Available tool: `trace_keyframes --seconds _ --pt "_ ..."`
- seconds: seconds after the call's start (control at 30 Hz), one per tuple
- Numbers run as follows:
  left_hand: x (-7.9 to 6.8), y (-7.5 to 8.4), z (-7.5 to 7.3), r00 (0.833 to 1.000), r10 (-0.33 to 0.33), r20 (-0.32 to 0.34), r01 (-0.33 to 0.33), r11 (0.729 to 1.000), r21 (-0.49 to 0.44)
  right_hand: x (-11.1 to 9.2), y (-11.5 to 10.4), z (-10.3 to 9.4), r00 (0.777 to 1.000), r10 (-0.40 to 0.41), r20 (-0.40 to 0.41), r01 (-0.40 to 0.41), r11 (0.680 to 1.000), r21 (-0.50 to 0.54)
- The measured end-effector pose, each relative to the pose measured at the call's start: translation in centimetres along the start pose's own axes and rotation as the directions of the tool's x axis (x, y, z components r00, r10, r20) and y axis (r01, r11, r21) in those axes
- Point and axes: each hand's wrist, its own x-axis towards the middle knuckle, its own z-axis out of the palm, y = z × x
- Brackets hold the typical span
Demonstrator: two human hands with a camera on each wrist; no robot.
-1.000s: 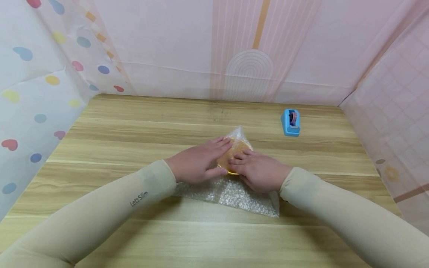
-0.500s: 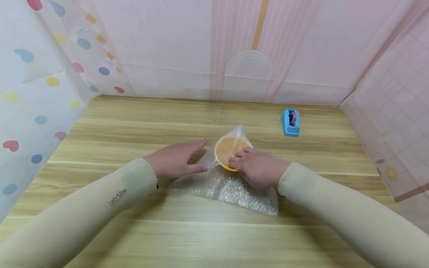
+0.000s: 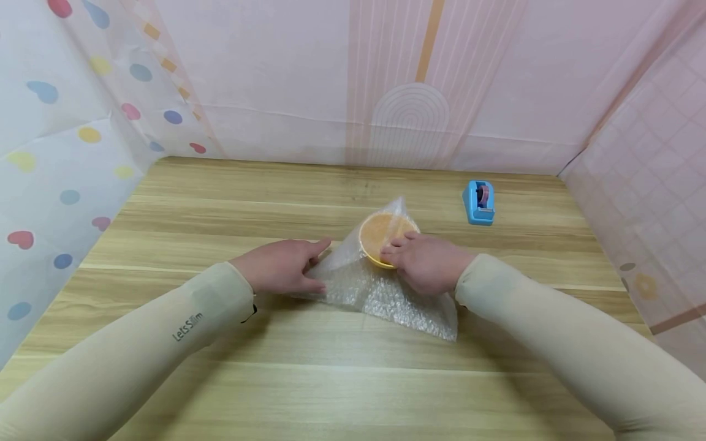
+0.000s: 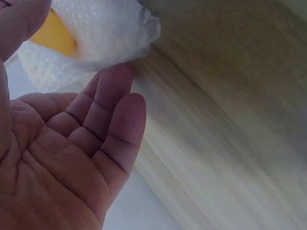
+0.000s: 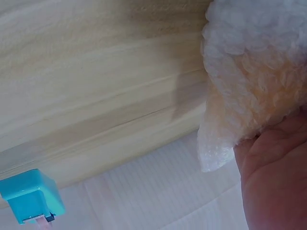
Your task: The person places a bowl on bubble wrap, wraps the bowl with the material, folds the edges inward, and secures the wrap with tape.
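A round orange, bowl-like piece with a yellow rim (image 3: 377, 231) lies partly under bubble wrap (image 3: 380, 299) in the middle of the table. My right hand (image 3: 432, 262) rests on its right side, the fingers laid over the top. In the right wrist view the palm is against the wrap (image 5: 259, 91). My left hand (image 3: 278, 267) is at the wrap's left corner, thumb and fingers apart. The left wrist view shows loosely bent fingers (image 4: 127, 124) beside the wrap, with the yellow side (image 4: 55, 36) of the piece showing.
A blue tape dispenser (image 3: 478, 203) with a small roll stands at the back right of the wooden table (image 3: 248, 202). Patterned cloth (image 3: 276, 79) hangs behind the table and along both sides.
My left hand has come off the orange piece and moved left to the wrap's corner. The piece and wrap have shifted slightly away from me, with the right hand still on them.
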Motion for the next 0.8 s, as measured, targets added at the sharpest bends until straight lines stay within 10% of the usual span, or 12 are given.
trace_keyframes --seconds 0.8 --pt "-0.65 -0.73 -0.46 0.997 -0.061 0.045 0.063 0.997 -0.046 0.26 0.44 0.15 1.0 -0.002 0.022 0.002 1.0 -0.019"
